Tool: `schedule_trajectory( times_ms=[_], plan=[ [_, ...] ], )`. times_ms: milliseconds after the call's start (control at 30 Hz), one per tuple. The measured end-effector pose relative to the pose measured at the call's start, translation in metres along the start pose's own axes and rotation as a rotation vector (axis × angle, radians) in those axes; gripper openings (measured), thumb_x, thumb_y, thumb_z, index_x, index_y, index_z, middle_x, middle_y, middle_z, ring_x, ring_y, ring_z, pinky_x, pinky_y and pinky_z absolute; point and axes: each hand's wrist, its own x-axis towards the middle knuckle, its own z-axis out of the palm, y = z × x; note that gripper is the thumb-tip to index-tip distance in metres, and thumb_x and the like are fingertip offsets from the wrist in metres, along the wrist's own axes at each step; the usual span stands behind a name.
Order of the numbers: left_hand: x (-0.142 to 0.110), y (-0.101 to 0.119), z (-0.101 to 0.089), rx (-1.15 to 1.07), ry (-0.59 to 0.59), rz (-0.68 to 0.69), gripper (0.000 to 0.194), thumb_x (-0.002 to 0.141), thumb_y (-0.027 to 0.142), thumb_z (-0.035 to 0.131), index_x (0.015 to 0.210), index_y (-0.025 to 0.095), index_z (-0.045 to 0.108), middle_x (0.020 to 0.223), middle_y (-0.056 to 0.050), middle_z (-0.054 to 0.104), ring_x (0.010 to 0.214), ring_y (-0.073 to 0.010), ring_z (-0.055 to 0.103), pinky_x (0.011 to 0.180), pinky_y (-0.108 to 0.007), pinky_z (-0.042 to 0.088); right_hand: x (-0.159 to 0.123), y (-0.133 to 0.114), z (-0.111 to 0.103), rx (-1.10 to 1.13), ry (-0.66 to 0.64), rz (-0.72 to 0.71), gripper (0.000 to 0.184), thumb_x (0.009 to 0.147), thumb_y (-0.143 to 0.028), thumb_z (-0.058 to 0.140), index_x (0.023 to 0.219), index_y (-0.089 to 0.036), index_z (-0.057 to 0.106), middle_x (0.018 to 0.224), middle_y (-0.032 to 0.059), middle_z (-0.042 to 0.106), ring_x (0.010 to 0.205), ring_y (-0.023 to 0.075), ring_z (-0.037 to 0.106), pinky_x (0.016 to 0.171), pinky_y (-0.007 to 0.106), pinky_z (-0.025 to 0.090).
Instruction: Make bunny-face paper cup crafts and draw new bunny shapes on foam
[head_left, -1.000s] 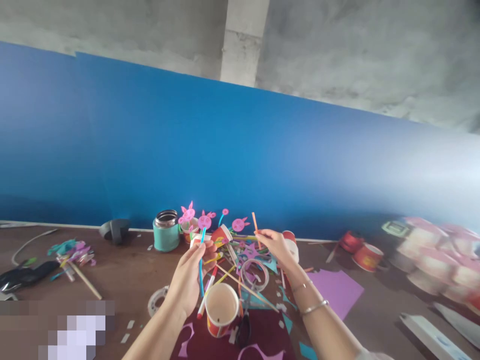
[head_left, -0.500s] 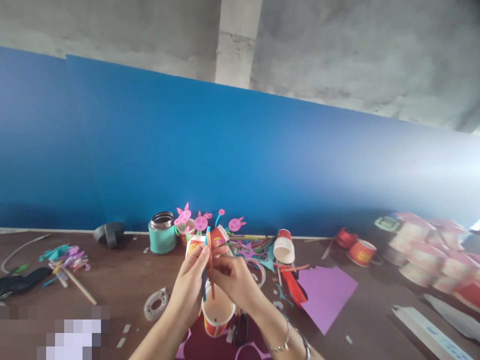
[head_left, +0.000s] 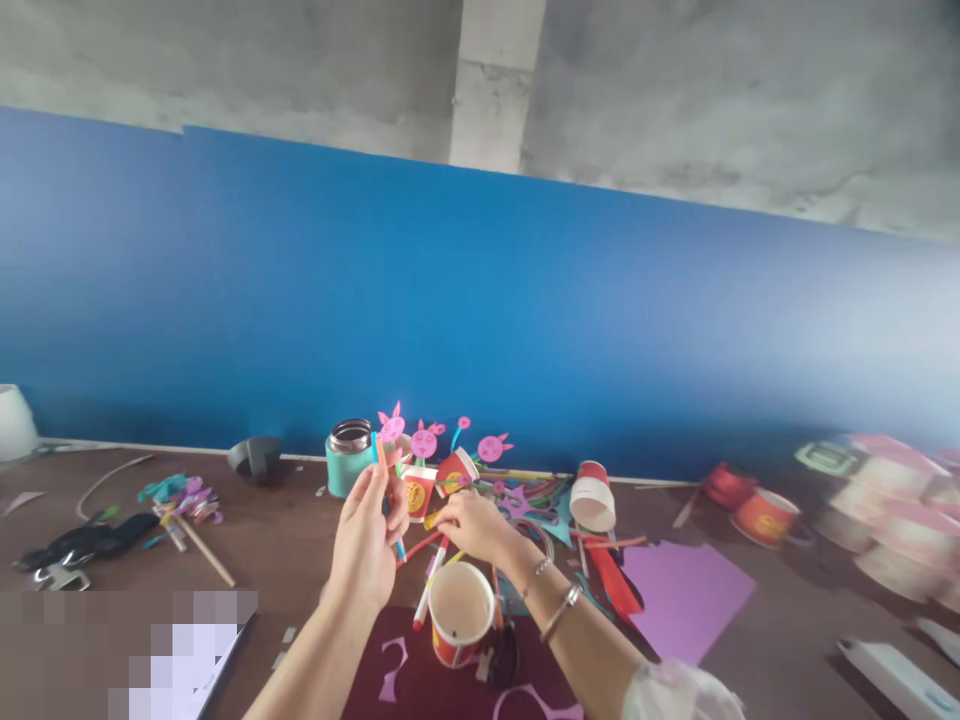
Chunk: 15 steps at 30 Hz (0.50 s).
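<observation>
My left hand [head_left: 367,530] is closed around two slim stems, a blue stem [head_left: 400,549] and an orange stem [head_left: 381,453], held upright. Further right, my right hand [head_left: 474,525] reaches behind the open paper cup [head_left: 454,655], its fingers bent together over a pile of thin coloured stems. What those fingers grip, if anything, is hidden. A red-and-white marker [head_left: 426,590] leans beside the cup. Just beyond the hands stand a small red paper cup [head_left: 418,493] and a tilted one [head_left: 455,472], with pink animal-face cutouts [head_left: 424,443] on stems behind them.
A teal jar [head_left: 348,472] stands by the blue partition [head_left: 450,300]. Purple paper [head_left: 690,605], red scissors handles [head_left: 619,585] and stacked white cups [head_left: 592,498] lie to the right. Colourful scraps [head_left: 187,497] and a wooden stick [head_left: 210,555] lie left.
My hands have parted. The left moved left with the blue and orange stems; the right let go of them and went forward to the pile. The view has shifted left.
</observation>
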Motion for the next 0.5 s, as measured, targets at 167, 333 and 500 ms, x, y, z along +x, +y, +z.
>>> schedule_trajectory(
  times_ms=[167, 333, 500],
  plan=[
    [0.003, 0.003, -0.001, -0.008, 0.055, 0.001, 0.030, 0.072, 0.035, 0.069, 0.094, 0.016, 0.061, 0.057, 0.007, 0.044, 0.037, -0.0005, 0.028, 0.035, -0.014, 0.018, 0.012, -0.006, 0.012, -0.059, -0.098, -0.060, 0.025, 0.076, -0.018, 0.054, 0.089, -0.024, 0.074, 0.088, 0.0041, 0.072, 0.090, 0.0194, 0.062, 0.081, 0.027, 0.041],
    [0.005, 0.007, -0.004, -0.023, 0.071, 0.000, 0.029, 0.072, 0.032, 0.069, 0.094, 0.015, 0.062, 0.056, 0.007, 0.044, 0.038, -0.0004, 0.027, 0.035, -0.013, 0.017, 0.002, 0.011, -0.010, -0.058, -0.059, 0.048, 0.025, 0.078, -0.019, 0.050, 0.090, -0.021, 0.073, 0.093, 0.0044, 0.071, 0.087, 0.0164, 0.062, 0.076, 0.022, 0.042],
    [0.004, 0.007, -0.003, -0.021, 0.082, -0.016, 0.030, 0.072, 0.033, 0.070, 0.094, 0.015, 0.061, 0.056, 0.007, 0.045, 0.037, -0.0006, 0.028, 0.035, -0.013, 0.018, -0.036, 0.019, -0.034, -0.099, -0.142, 0.221, 0.016, 0.069, -0.021, 0.059, 0.060, -0.017, 0.072, 0.053, 0.0000, 0.066, 0.053, 0.0121, 0.059, 0.048, 0.019, 0.035]
  ],
)
